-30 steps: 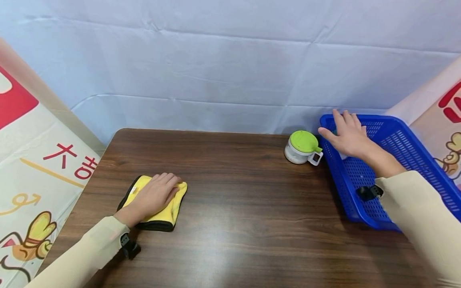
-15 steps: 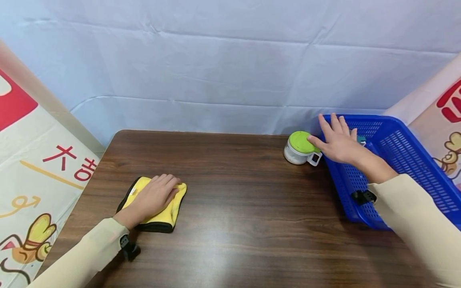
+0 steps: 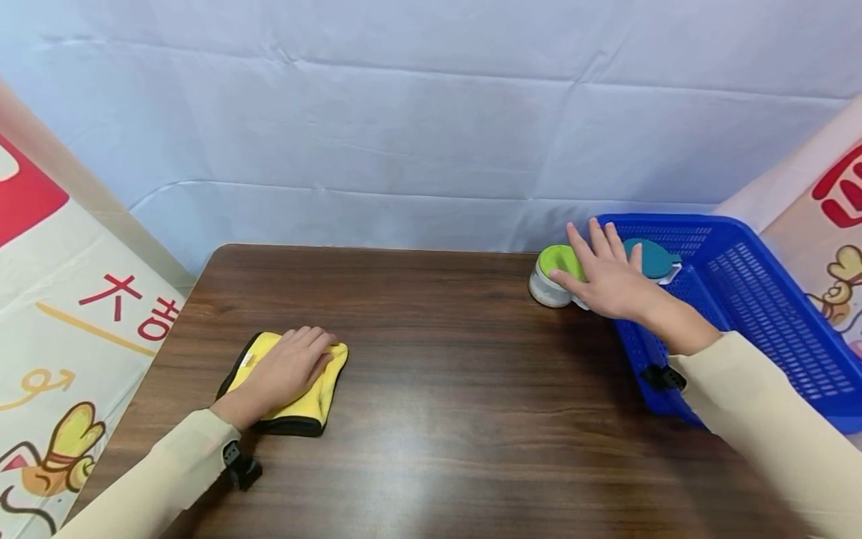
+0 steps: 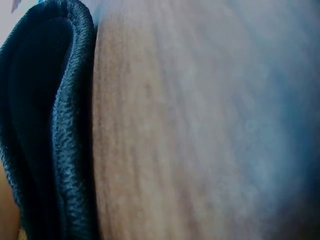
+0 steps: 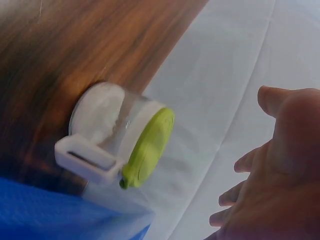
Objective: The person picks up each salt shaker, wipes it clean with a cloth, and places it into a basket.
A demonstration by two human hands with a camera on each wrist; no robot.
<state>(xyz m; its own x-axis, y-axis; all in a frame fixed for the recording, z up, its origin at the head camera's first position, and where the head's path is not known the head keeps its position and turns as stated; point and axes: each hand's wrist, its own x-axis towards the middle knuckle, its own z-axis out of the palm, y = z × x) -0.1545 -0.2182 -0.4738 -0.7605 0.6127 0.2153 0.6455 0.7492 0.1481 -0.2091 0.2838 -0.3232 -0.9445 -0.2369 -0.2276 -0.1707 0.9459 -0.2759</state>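
My left hand (image 3: 289,374) rests palm down on a folded yellow cloth (image 3: 319,397) with black edging, at the left of the table. In the left wrist view the cloth's black folded edge (image 4: 72,125) stands close to the camera. My right hand (image 3: 609,281), fingers spread, hovers over a clear seasoning jar (image 3: 547,290) with a green lid and overlaps its right side in the head view. From the right wrist view, the jar (image 5: 107,120) shows white contents and a white handle (image 5: 87,157); a gap separates it from the hand (image 5: 285,170).
A blue plastic basket (image 3: 798,299) stands right of the jar, its left wall (image 3: 636,367) beneath my right forearm. Inside, at the back left, is a teal-lidded container (image 3: 649,258). A pale cloth backdrop (image 3: 404,135) hangs behind the wooden table (image 3: 438,359).
My right hand has moved left from over the basket to over the green-lidded jar, uncovering the teal lid. The left hand and the yellow cloth have stayed in place.
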